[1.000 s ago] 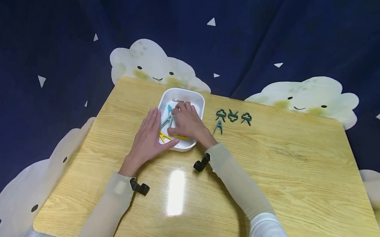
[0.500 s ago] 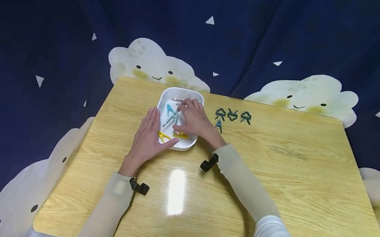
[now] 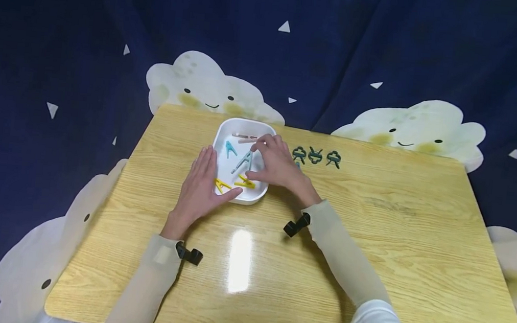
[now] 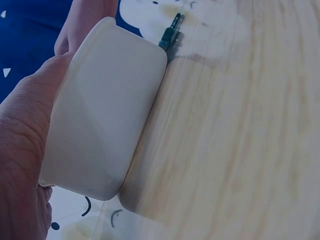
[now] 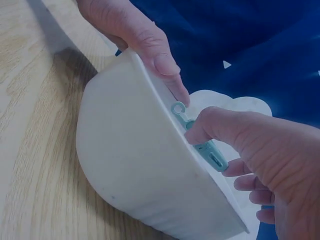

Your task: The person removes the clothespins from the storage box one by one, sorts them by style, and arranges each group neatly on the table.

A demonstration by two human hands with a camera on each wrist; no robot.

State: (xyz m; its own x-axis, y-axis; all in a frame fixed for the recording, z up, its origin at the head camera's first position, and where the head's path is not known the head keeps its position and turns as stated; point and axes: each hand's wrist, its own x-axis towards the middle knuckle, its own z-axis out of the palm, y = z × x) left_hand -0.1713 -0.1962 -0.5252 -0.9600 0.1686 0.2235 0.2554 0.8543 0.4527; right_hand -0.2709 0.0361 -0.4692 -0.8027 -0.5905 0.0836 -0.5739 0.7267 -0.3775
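A white rectangular container (image 3: 219, 142) stands on the table, and my left hand (image 3: 198, 187) lies along its left side with straight fingers, the thumb stretched over the near rim. My right hand (image 3: 281, 166) reaches over the right rim. Between its thumb and fingers it pinches a pale teal clothespin (image 5: 212, 155) with a small hook at one end. Also inside the container are a light blue clothespin (image 3: 230, 149), two yellow clothespins (image 3: 245, 182) near the front, and pinkish-brown ones (image 3: 245, 138) at the back, partly covered by my fingers.
To the right of the container, dark green clips (image 3: 315, 156) lie in a row on the wooden table (image 3: 393, 255). A bluish clip in front of them is mostly hidden by my right hand. A dark blue curtain with cloud prints (image 3: 409, 126) hangs behind the table.
My right hand has shifted right within the container, drawing the pale teal clothespin along and tilting it. It now covers most of the bluish table clip. My left hand has stayed still.
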